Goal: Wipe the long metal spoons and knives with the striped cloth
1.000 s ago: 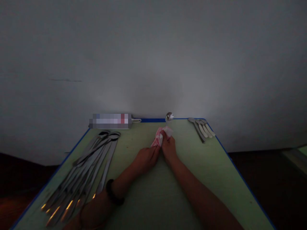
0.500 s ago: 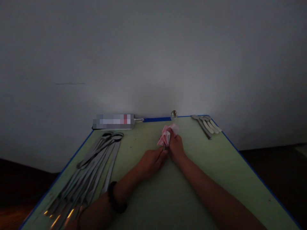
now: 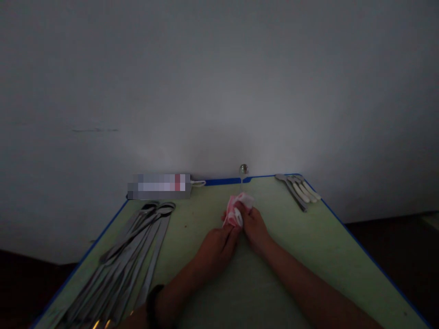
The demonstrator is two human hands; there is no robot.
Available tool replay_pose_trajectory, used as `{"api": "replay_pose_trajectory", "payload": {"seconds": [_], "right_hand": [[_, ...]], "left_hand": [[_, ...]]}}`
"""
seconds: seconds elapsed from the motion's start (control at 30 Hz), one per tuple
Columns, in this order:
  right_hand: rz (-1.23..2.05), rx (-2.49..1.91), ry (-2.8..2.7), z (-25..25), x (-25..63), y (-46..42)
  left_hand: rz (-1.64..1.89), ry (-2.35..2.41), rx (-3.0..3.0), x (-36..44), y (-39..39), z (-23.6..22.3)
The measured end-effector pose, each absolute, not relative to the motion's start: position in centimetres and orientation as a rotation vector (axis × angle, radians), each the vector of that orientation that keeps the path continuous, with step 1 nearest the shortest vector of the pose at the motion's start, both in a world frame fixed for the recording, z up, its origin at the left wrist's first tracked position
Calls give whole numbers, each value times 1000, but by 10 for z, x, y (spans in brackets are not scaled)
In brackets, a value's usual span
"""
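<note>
The spoon (image 3: 243,170) points its long axis away from both hands, its bowl beyond the pink cloth (image 3: 232,212) that the nearer right hand (image 3: 254,227) grasps, while the left hand (image 3: 216,247) seems clenched on the hidden handle end.

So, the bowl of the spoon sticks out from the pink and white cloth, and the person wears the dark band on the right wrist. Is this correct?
Not quite: the dark band is on the wrist of the left hand, as the head view shows. The spoon does stick out from the pink and white cloth.
</note>
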State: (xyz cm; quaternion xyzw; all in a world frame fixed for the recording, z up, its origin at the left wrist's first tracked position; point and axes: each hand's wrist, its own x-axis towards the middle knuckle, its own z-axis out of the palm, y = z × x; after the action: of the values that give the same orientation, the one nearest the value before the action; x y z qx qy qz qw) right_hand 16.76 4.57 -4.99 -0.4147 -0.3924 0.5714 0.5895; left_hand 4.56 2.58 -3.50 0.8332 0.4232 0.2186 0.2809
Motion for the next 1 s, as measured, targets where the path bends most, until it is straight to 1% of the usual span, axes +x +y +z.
{"api": "replay_pose_trajectory", "payload": {"seconds": [0.13, 0.3, 0.4, 0.53, 0.63, 0.7, 0.83, 1.0], "right_hand": [[1428, -850, -687, -48, 169, 51], [1458, -686, -364, -50, 177, 65], [1500, -679, -400, -51, 178, 66], [1549, -772, -532, -50, 178, 58], [1593, -806, -584, -47, 177, 54], [1596, -774, -554, -46, 177, 55], [1508, -636, -312, -46, 178, 64], [1531, -565, -181, -48, 183, 68]], "left_hand": [[556, 1075, 2262, 46, 22, -32], [390, 899, 2364, 45, 14, -29], [418, 873, 2242, 44, 12, -25], [584, 820, 1897, 45, 15, -22], [609, 903, 1765, 49, 18, -24], [589, 966, 1794, 51, 19, -27], [519, 1007, 1988, 51, 16, -28], [424, 986, 2059, 51, 12, -25]]}}
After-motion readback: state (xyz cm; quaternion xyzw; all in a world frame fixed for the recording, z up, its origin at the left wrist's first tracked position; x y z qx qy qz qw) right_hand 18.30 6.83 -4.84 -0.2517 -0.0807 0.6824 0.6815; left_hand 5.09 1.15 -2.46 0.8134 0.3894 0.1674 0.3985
